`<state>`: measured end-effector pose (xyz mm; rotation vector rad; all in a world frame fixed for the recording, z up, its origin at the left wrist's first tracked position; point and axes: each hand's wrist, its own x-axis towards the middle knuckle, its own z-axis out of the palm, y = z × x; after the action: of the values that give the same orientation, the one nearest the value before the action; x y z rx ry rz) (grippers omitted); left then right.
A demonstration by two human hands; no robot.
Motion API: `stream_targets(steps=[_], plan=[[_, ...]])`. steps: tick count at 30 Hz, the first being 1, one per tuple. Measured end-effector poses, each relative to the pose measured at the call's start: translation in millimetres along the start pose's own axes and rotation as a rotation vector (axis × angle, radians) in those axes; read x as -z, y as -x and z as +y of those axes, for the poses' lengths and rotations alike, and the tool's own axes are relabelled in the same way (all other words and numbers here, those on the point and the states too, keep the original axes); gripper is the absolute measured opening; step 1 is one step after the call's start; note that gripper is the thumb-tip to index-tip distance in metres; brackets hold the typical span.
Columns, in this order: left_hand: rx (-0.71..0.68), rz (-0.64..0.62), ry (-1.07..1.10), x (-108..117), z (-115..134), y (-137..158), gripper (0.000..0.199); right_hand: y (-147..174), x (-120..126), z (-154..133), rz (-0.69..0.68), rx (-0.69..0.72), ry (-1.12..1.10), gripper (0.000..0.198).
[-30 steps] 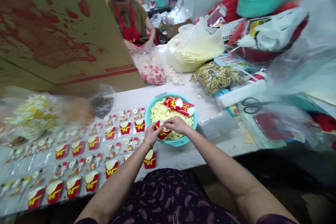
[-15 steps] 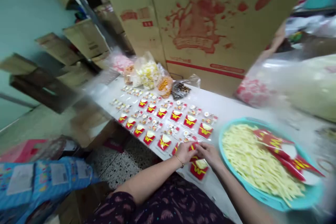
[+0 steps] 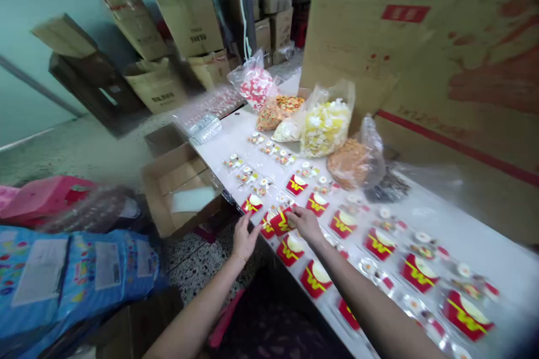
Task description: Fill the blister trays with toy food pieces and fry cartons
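My right hand pinches a small red fries carton with a yellow zigzag mark, tilted above the near edge of the table. To its left, my left hand has its fingers apart, close to the clear tray with a red carton in it; whether it touches the tray I cannot tell. Rows of similar clear packs with red cartons run along the table. At the far end, packs with small candies show no red carton.
Bags of pink-and-white candy, yellow-and-white candy and orange pieces stand along the table's back. A large cardboard box walls the back right. Below the table's left end sits an open carton; blue packages lie at left.
The view has swung left toward the table's far end. Both hands have moved left along the rows and are now apart. The basin of pale strips has left the view.
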<state>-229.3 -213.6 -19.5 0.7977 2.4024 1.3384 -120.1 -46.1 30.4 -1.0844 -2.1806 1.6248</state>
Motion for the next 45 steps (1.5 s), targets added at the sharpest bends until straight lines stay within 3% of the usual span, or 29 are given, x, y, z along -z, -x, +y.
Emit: stream_targets(steps=[4, 8, 13, 18, 21, 24, 28, 31, 34, 37, 39, 42, 45], plan=[[-0.008, 0.124, -0.235, 47.1, -63.7, -53.8, 0.047, -79.2, -64.1, -54.4, 0.000, 0.070, 0.180, 0.028], [0.026, 0.185, -0.256, 46.3, -104.4, -87.5, 0.057, -143.3, -127.8, -86.2, -0.006, 0.149, 0.474, 0.026], [0.102, 0.180, -0.103, 17.5, -134.7, -103.8, 0.058, -180.6, -187.7, -74.3, -0.151, 0.046, 0.793, 0.026], [0.145, 0.164, -0.068, 8.1, -135.7, -103.5, 0.057, -187.4, -200.0, -48.3, -0.343, 0.020, 0.831, 0.020], [0.134, 0.145, -0.153, 16.9, -124.9, -103.7, 0.059, -181.7, -190.8, -45.2, -0.354, 0.056, 0.819, 0.028], [0.097, 0.148, -0.355, 27.3, -110.2, -107.0, 0.060, -166.3, -182.2, -42.7, -0.318, 0.187, 0.846, 0.032], [0.019, -0.011, -0.574, 32.2, -93.7, -117.5, 0.044, -146.2, -180.0, -33.8, -0.412, 0.401, 0.902, 0.038], [-0.007, -0.103, -0.673, 35.3, -86.8, -126.0, 0.038, -139.5, -170.9, -33.0, -0.455, 0.416, 0.871, 0.043], [0.002, -0.062, -0.724, 43.4, -80.3, -126.5, 0.041, -121.8, -136.9, -33.5, -0.352, 0.376, 0.701, 0.042], [0.006, -0.001, -0.696, 45.2, -67.5, -111.1, 0.040, -73.7, -79.4, -16.3, -0.272, 0.237, 0.491, 0.036], [-0.052, -0.021, -0.620, 33.6, -53.8, -90.9, 0.037, -26.0, -36.6, 10.6, -0.220, 0.109, 0.369, 0.034], [-0.244, -0.165, -0.442, -3.6, -28.4, -48.8, 0.035, 58.8, 18.8, 62.7, -0.028, -0.094, 0.260, 0.033], [-0.452, -0.345, -0.252, -46.0, -4.7, -5.6, 0.030, 144.8, 58.2, 105.1, 0.221, -0.253, 0.184, 0.031]])
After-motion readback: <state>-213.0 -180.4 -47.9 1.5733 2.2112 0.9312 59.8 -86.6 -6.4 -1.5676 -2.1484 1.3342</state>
